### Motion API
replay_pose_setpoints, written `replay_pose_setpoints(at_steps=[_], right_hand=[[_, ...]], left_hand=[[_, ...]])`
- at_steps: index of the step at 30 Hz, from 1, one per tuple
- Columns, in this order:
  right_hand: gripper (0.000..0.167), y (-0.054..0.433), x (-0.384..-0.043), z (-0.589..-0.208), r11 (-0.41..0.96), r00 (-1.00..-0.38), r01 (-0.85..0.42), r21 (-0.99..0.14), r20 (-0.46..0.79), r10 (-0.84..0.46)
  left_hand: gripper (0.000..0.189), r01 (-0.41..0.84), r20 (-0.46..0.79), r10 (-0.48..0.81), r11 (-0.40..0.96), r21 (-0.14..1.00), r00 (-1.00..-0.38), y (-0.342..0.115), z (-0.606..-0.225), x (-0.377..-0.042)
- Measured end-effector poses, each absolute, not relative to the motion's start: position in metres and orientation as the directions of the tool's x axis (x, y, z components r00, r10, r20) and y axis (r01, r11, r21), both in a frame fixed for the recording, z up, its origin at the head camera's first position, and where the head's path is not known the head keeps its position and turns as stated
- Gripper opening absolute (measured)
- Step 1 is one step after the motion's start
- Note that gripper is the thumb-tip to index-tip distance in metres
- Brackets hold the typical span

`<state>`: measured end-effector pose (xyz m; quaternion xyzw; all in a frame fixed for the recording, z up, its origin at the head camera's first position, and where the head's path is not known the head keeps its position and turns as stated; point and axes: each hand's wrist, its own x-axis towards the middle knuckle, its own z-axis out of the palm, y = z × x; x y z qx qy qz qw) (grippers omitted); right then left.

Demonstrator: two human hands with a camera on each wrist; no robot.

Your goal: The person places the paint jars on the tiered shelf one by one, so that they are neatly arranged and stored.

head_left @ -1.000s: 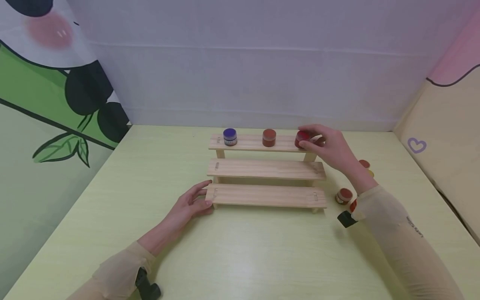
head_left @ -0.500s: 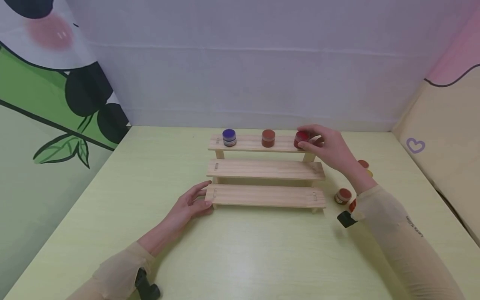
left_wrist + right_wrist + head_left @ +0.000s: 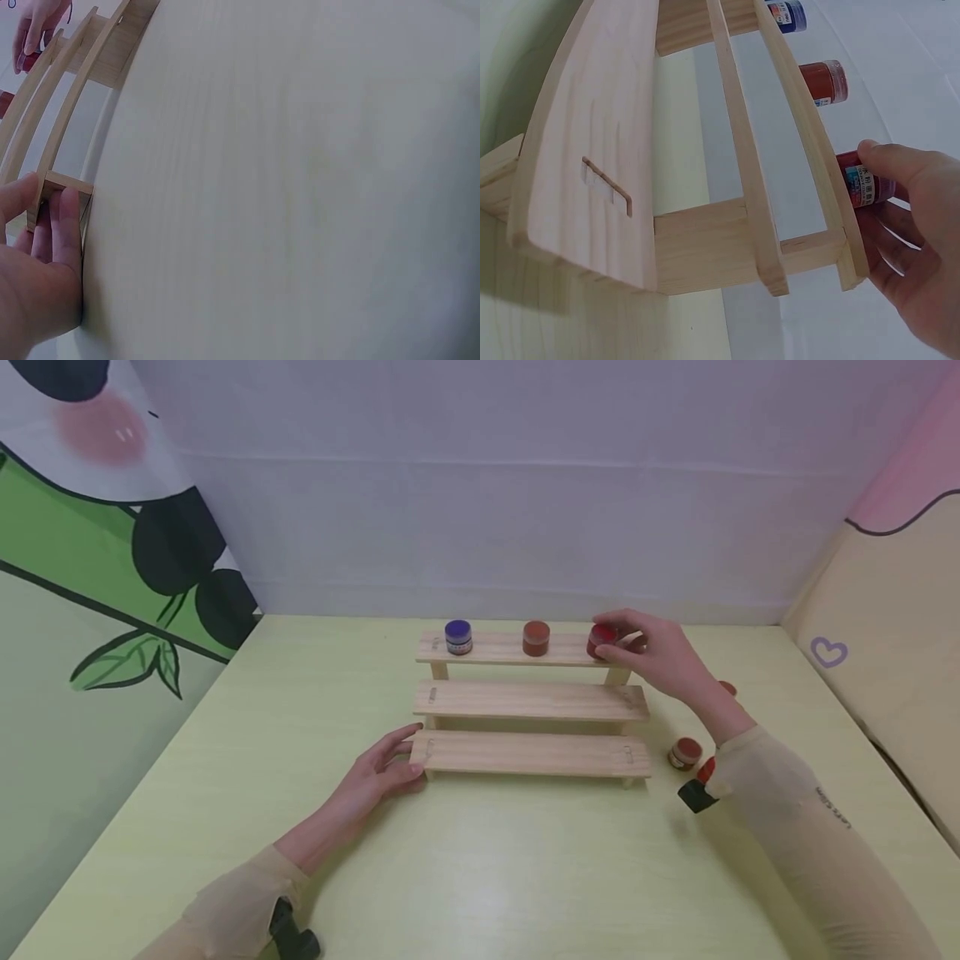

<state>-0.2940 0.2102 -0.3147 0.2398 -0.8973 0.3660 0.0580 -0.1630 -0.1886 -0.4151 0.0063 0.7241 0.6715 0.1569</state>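
A three-step wooden display rack [image 3: 531, 700] stands on the table. My left hand [image 3: 378, 770] holds the left end of its lowest step; in the left wrist view, the thumb lies on one side of the board and the fingers on the other. On the top step, near its right end, sits a dark red paint jar [image 3: 861, 180], which my right hand [image 3: 656, 652] pinches between thumb and fingers. Farther left on that step are a brownish-red paint jar [image 3: 536, 638] and a blue-lidded paint jar [image 3: 458, 637], both upright.
Right of the rack, a brown-red jar [image 3: 686, 753] stands on the table. An orange-red jar [image 3: 707, 769] is partly covered by my right sleeve, and another reddish lid [image 3: 727, 688] shows behind the wrist. A pale cloth wall [image 3: 480, 527] rises behind the table.
Both hands keep their places on the rack and the dark red jar. A bit of yellow behind my right wrist is now hidden, as the head view shifts slightly.
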Motion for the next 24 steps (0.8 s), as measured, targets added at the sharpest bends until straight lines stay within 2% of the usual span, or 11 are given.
replay_pose_setpoints(at_steps=[14, 21, 24], right_hand=[[0.044, 0.2102, -0.2938, -0.3153, 0.604, -0.884, -0.459, -0.652, 0.272, -0.379], [0.073, 0.2141, -0.2908, -0.3152, 0.608, -0.874, -0.479, -0.633, 0.276, -0.4], [0.077, 0.2179, -0.2874, -0.3134, 0.611, -0.875, -0.479, -0.631, 0.282, -0.395]], left_hand=[[0.066, -0.2, -0.218, 0.222, 0.098, 0.975, -0.95, -0.188, -0.4142, -0.1624], [0.066, -0.206, -0.223, 0.218, 0.098, 0.974, -0.95, -0.1879, -0.4158, -0.163], [0.066, -0.205, -0.223, 0.217, 0.102, 0.973, -0.95, -0.1882, -0.4164, -0.1637]])
